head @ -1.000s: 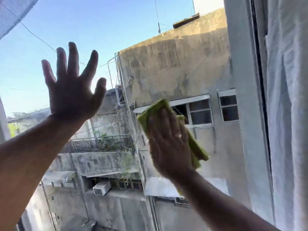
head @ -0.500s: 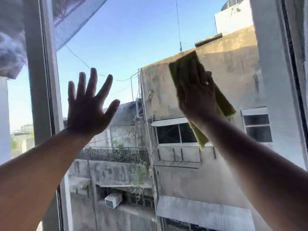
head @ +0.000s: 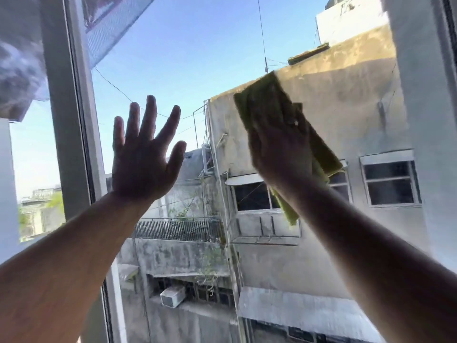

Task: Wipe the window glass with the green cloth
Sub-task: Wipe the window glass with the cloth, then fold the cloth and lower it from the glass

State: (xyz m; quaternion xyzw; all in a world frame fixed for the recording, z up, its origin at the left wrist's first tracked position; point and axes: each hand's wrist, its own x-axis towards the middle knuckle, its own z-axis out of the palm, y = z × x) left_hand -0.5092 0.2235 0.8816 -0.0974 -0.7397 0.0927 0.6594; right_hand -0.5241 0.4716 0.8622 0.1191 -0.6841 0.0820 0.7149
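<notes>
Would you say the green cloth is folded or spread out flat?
Folded, it seems. The cloth shows layered edges beside the right hand, and a loose end hangs below the wrist.

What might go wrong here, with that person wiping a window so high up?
The green cloth is only pressed flat under the right hand, with a loose end hanging below, so it might slip. The left hand is spread against the window glass and may leave fresh smudges.

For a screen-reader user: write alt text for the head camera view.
A person's right hand presses a folded green cloth flat against clear window glass, while the open left hand is raised, fingers spread. Weathered concrete buildings and blue sky show outside.
</notes>
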